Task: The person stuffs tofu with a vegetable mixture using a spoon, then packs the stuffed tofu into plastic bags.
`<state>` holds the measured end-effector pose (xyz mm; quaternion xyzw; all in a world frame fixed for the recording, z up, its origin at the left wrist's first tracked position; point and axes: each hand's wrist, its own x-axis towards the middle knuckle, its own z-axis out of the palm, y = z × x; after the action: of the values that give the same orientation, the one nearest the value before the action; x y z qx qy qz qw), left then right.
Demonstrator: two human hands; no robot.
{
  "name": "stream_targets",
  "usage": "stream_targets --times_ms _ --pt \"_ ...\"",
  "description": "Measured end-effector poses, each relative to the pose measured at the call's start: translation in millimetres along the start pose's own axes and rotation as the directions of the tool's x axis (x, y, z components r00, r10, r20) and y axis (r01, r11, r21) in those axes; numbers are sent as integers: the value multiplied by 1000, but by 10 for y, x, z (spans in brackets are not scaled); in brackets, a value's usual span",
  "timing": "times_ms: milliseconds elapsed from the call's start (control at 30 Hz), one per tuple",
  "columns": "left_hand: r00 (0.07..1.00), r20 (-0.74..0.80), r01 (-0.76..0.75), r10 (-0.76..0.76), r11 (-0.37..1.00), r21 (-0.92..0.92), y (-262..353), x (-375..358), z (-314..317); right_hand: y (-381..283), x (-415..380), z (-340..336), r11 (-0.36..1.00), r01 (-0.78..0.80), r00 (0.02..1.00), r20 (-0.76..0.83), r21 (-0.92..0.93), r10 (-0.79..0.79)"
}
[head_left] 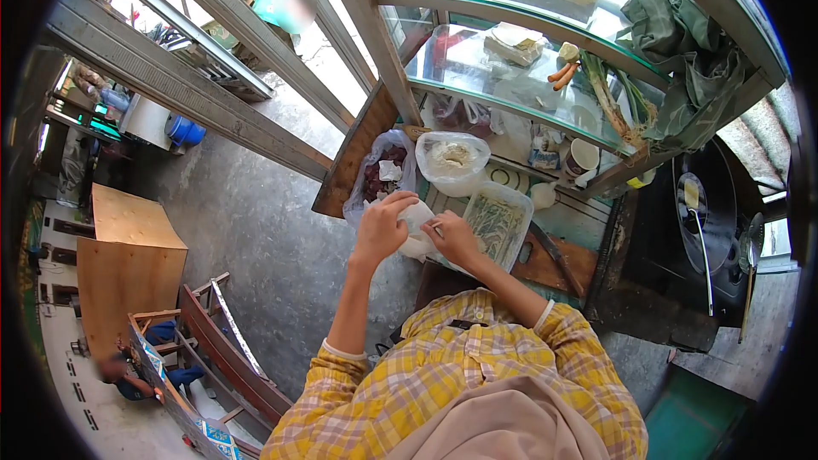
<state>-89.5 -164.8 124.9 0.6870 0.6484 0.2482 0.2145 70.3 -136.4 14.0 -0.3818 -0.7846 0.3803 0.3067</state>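
A whitish translucent plastic bag (415,240) hangs between my two hands, low at the counter's near edge. My left hand (383,226) has its fingers bent over the bag's left side. On the other side, my right hand (453,237) pinches the bag's edge between thumb and fingers. What the bag contains cannot be made out. Just beyond are a clear bag of dark red pieces (383,172) with a white scrap on top, and a white tub of pale flour-like powder (453,162). Beside my right hand lies a clear plastic container (498,220) with chopped greens inside.
A knife (558,257) rests on a wooden board (537,266) to the right. Farther right stands a large dark wok (707,213) with a long-handled spatula (700,247). Glass shelves (528,89) with carrots and leeks rise ahead. At lower left, a person (141,383) sits near a bench.
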Motion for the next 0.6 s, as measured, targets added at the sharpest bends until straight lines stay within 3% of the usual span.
stream_targets --times_ms 200,300,367,433,533,600 --pt "993 54 103 -101 994 -44 -223 201 82 100 61 179 905 -340 938 157 255 308" --pt "996 20 84 -83 995 -53 -263 215 105 121 65 195 974 -211 976 78 82 205" --pt "999 -17 28 -29 998 -53 -271 204 118 112 45 198 997 18 987 -160 -69 -28" --pt "999 -10 31 -32 994 -107 -173 195 70 166 31 244 989 113 960 -244 -101 -135" --pt "999 -42 -28 21 984 -177 -2 168 -21 190 79 252 978 -29 994 -101 208 50" --pt "988 -122 -119 97 974 -192 61 140 -88 94 127 156 807 -316 948 183 498 258"
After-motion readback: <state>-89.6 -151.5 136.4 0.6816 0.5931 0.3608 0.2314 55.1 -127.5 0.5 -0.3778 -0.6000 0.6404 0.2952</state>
